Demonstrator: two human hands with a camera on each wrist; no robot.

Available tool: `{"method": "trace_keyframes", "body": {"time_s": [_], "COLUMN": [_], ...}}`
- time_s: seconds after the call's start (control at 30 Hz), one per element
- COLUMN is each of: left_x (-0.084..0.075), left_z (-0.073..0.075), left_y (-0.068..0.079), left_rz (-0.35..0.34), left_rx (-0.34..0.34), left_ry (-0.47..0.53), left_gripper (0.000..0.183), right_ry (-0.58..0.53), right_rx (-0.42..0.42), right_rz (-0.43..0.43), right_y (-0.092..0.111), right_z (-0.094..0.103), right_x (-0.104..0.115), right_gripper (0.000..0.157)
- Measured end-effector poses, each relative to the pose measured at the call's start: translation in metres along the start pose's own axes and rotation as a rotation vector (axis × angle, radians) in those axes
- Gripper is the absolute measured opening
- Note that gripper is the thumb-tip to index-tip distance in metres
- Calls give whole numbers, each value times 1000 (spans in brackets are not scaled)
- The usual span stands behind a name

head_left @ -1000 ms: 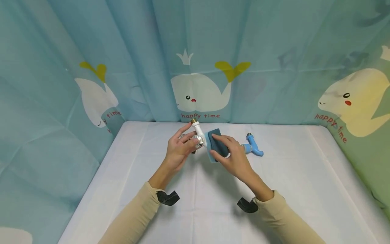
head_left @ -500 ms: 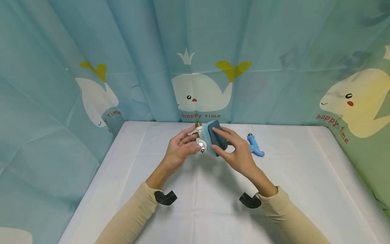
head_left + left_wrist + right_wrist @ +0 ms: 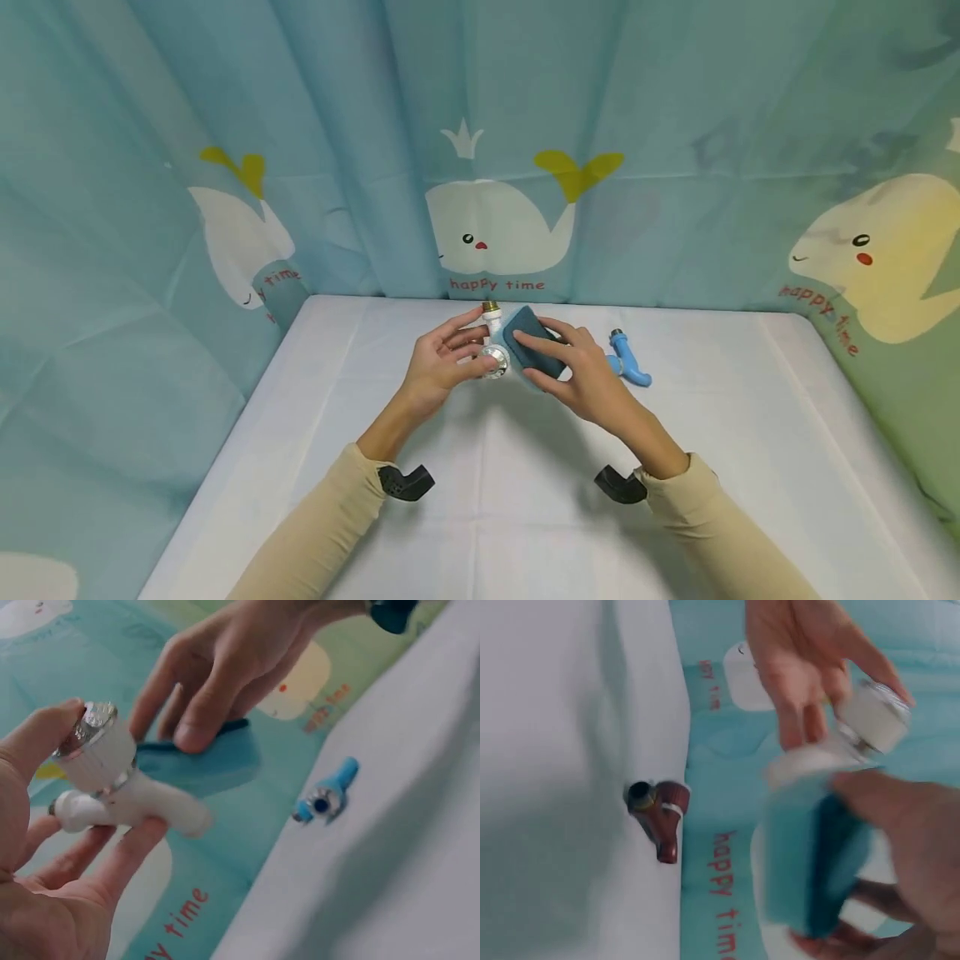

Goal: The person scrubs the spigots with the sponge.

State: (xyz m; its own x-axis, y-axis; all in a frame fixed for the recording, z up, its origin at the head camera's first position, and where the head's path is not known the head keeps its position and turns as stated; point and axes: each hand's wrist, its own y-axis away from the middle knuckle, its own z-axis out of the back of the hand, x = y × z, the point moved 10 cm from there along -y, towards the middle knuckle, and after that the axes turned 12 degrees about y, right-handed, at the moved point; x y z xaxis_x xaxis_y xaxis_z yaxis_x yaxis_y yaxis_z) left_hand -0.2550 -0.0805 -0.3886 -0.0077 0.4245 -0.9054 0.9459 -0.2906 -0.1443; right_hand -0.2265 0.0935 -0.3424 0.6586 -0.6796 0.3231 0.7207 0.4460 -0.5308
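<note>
Curtain (image 3: pixel 345 108), blue-green and printed with pale whales (image 3: pixel 502 229), fills the upper half of the head view I am watching. Below it spreads a white-covered surface (image 3: pixel 480 550). Two beige sleeves (image 3: pixel 311 533) rise from the lower corners.

Near the centre of the frame, the person's left-hand grip (image 3: pixel 438 367) holds a white tap, (image 3: pixel 498 357) thumb on its silvery knob and fingers beneath. Just right of it, the right-hand grip (image 3: pixel 588 367) pinches a two-tone blue sponge (image 3: pixel 527 322), which appears to touch the tap's body. Smaller, right of centre, a blue tap (image 3: pixel 630 364) lies on the surface.

I judge the likeliest trouble to be the tap twisting or slipping: it rests on fingertips under a thumb, so a hard sideways push from the sponge could turn it loose. The sponge might also slide, since only its dark back is pinched.

My right wrist view shows a reddish-brown tap (image 3: pixel 658 817), left of centre, that I cannot find in the head view. The left wrist view shows the fingers supporting the white tap from below; blur in the right one hides exact contact.
</note>
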Motion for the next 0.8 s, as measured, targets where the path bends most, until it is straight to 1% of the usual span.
{"method": "trace_keyframes", "body": {"time_s": [0.1,0.2,0.3,0.37,0.47,0.53,0.63,0.73,0.8], "left_x": [1,2,3,6,11,11,11,11,11], "left_z": [-2,-6,-6,-3,-4,-7,-9,-7,-6], "left_y": [1,0,-1,0,1,1,2,3,3], "left_rz": [-7,-27,-35,-25,14,19,21,20,23], "left_rx": [16,48,54,46,57,66,63,30,24], "left_ry": [-19,-54,-80,-85,-80,-78,-45,-21,-17], "left_gripper": [74,73,73,73,74,74,69,65,65], "right_ry": [-8,-36,-23,4,45,80,132,131,83], "right_rx": [-31,-45,12,22,-32,-73,-78,-74,-85], "right_rz": [-37,-41,-14,-6,32,65,105,78,45], "right_y": [1,0,1,2,0,-1,2,7,7], "right_z": [3,2,-4,-4,2,5,2,2,4], "right_x": [-5,-4,-2,-2,1,5,7,1,-3], "right_gripper": [54,54,52,52,52,52,53,54,54]}}
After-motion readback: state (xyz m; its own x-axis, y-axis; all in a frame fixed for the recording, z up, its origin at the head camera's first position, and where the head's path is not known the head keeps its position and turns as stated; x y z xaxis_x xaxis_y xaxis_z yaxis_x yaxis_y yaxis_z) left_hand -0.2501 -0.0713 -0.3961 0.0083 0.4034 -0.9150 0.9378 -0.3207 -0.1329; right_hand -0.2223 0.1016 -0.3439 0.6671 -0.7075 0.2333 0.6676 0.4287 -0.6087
